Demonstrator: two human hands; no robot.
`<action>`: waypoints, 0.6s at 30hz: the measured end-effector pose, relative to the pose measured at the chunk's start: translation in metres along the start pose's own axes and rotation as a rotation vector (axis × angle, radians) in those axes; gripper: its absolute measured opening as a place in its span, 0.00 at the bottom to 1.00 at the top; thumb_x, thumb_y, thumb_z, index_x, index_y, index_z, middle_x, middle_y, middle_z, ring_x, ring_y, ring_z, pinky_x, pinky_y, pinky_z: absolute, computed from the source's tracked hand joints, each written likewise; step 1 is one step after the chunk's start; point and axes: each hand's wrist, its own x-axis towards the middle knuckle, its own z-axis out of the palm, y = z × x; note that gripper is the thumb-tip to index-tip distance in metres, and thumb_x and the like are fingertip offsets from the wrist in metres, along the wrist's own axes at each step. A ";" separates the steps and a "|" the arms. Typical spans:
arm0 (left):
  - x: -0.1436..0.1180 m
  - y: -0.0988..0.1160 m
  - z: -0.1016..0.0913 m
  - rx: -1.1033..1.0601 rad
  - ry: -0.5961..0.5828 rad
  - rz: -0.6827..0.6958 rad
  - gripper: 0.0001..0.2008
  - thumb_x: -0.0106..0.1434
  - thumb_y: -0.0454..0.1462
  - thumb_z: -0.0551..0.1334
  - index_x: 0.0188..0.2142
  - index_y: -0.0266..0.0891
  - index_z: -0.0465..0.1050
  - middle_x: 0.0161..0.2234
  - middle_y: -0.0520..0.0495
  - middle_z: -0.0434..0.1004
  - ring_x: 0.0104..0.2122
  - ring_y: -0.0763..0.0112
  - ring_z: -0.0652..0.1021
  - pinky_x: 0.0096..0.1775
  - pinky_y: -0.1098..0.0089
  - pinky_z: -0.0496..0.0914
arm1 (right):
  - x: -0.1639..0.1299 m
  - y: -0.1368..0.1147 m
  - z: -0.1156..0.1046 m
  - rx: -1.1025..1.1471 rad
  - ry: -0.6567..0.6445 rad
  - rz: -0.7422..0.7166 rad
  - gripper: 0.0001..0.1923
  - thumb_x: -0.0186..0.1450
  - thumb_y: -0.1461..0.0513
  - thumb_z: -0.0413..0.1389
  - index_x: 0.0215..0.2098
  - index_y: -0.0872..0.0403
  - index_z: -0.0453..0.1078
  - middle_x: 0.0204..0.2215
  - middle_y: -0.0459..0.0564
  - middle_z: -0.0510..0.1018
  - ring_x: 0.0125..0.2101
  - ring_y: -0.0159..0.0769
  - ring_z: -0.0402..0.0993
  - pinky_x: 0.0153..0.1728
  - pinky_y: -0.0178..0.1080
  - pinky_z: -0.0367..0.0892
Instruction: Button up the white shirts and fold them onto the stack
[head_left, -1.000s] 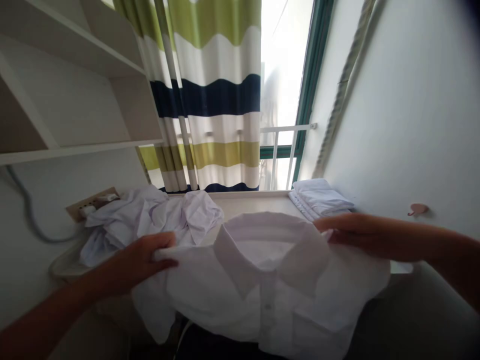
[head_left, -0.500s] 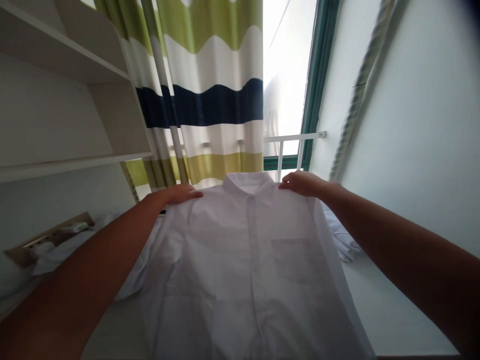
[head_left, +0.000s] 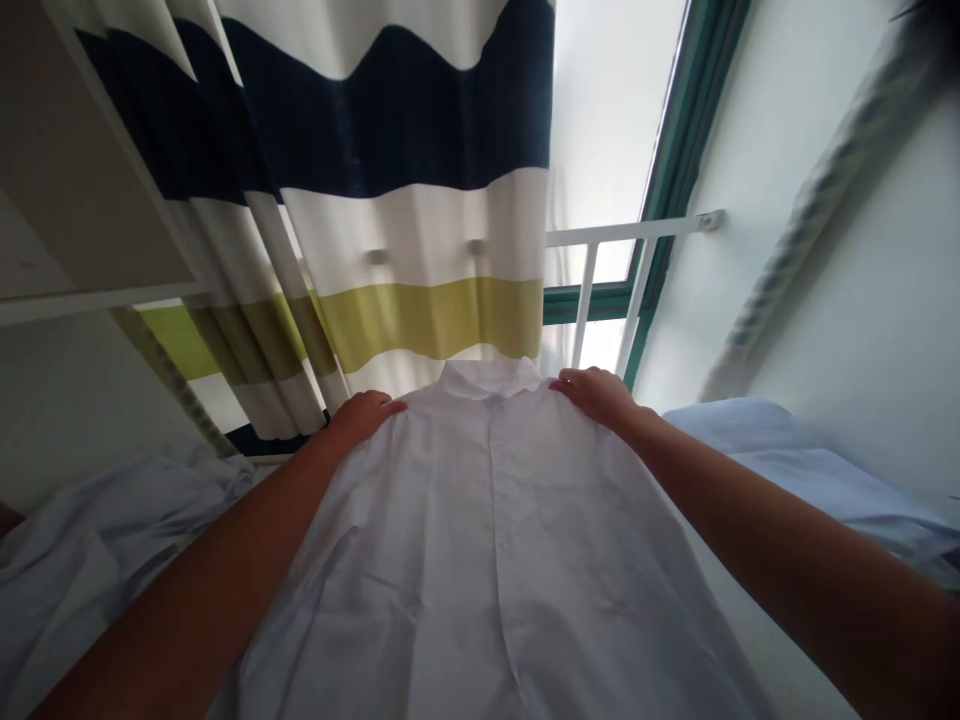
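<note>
A white button-up shirt (head_left: pixel 487 540) lies spread front-up before me, its collar at the far end by the curtain. My left hand (head_left: pixel 360 415) rests palm-down on the shirt's left shoulder. On the right shoulder, just beside the collar, my right hand (head_left: pixel 596 393) also lies flat. Both arms reach forward over the shirt. Whether the fingers pinch the cloth or only press on it does not show.
A heap of crumpled white clothes (head_left: pixel 90 560) lies at the left. Folded white garments (head_left: pixel 795 470) are stacked at the right against the wall. Straight ahead hang a striped curtain (head_left: pixel 405 250) and a window with a white rail (head_left: pixel 630 232). A shelf (head_left: pixel 75 290) juts out at upper left.
The shirt went from bunched and held up by its shoulders to laid out flat. Both hands moved forward to the far end, and my view leaned in closer to the window.
</note>
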 end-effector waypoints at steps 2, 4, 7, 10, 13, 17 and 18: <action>0.006 -0.014 0.027 0.019 -0.183 -0.043 0.28 0.57 0.61 0.58 0.24 0.37 0.71 0.25 0.44 0.75 0.27 0.65 0.71 0.30 0.68 0.57 | 0.009 0.002 0.029 0.045 -0.125 0.002 0.27 0.70 0.42 0.44 0.45 0.50 0.74 0.39 0.57 0.79 0.40 0.48 0.75 0.39 0.43 0.65; 0.009 -0.024 0.047 0.039 -0.280 -0.069 0.27 0.54 0.60 0.61 0.21 0.37 0.69 0.22 0.46 0.72 0.25 0.67 0.70 0.29 0.69 0.56 | 0.014 0.001 0.056 0.071 -0.223 0.003 0.23 0.67 0.42 0.51 0.43 0.50 0.75 0.39 0.56 0.79 0.38 0.46 0.75 0.38 0.42 0.66; 0.012 -0.031 0.056 0.050 -0.350 -0.089 0.28 0.57 0.60 0.60 0.22 0.36 0.68 0.23 0.48 0.72 0.25 0.70 0.69 0.29 0.70 0.56 | 0.019 -0.001 0.083 0.097 -0.293 0.014 0.23 0.65 0.41 0.54 0.39 0.51 0.76 0.37 0.55 0.79 0.36 0.45 0.75 0.37 0.43 0.66; 0.011 -0.031 0.047 0.045 -0.415 -0.082 0.30 0.58 0.61 0.58 0.26 0.33 0.71 0.25 0.48 0.74 0.26 0.71 0.70 0.29 0.71 0.57 | 0.022 -0.002 0.091 0.122 -0.310 0.025 0.25 0.64 0.40 0.53 0.39 0.50 0.75 0.37 0.55 0.79 0.36 0.46 0.75 0.37 0.44 0.67; 0.005 -0.025 0.036 0.041 -0.455 -0.078 0.31 0.59 0.61 0.57 0.29 0.32 0.73 0.28 0.48 0.75 0.28 0.72 0.71 0.30 0.72 0.59 | 0.018 -0.003 0.084 0.132 -0.318 0.027 0.24 0.63 0.41 0.54 0.40 0.51 0.74 0.37 0.55 0.79 0.37 0.46 0.75 0.38 0.44 0.67; -0.020 -0.010 0.019 0.073 -0.382 -0.140 0.28 0.59 0.58 0.58 0.33 0.32 0.73 0.30 0.44 0.76 0.30 0.68 0.72 0.31 0.72 0.60 | -0.014 -0.002 0.060 0.155 -0.178 0.027 0.22 0.68 0.46 0.51 0.51 0.51 0.69 0.45 0.56 0.78 0.43 0.48 0.75 0.41 0.45 0.68; -0.032 -0.006 0.011 0.078 -0.338 -0.153 0.28 0.60 0.57 0.57 0.36 0.32 0.72 0.33 0.43 0.77 0.31 0.67 0.73 0.32 0.71 0.61 | -0.029 0.002 0.052 0.168 -0.110 0.018 0.22 0.68 0.47 0.50 0.53 0.51 0.67 0.48 0.56 0.77 0.45 0.49 0.74 0.42 0.45 0.67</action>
